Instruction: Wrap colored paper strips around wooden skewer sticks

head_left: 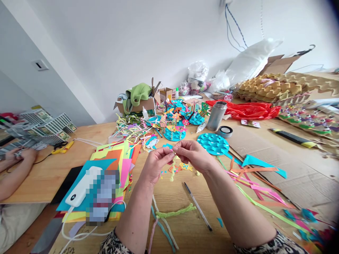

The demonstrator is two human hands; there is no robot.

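Observation:
Over the middle of the table my left hand point(158, 161) and my right hand point(192, 154) meet, fingertips pinched together. A pale yellow, curled pipe cleaner point(173, 170) hangs down between them, its upper end hidden in the fingers of both hands. Just behind lie small paper fish point(186, 167), orange and yellow with spots. Nearer to me, a light green pipe cleaner point(177, 211) crosses white, blue and pink ones point(161, 225). A pen point(198, 206) rests to their right. Beyond my hands stands a round blue base point(174, 135) with colourful paper fish on it.
At left, coloured paper sheets point(108, 155) carry a white power bank point(84, 186) and a blurred phone. Another person's hands point(23, 155) are farther left. A blue bumpy disc point(213, 144), metal bottle point(216, 116), paper strips point(254, 187) and a utility knife point(293, 138) lie right.

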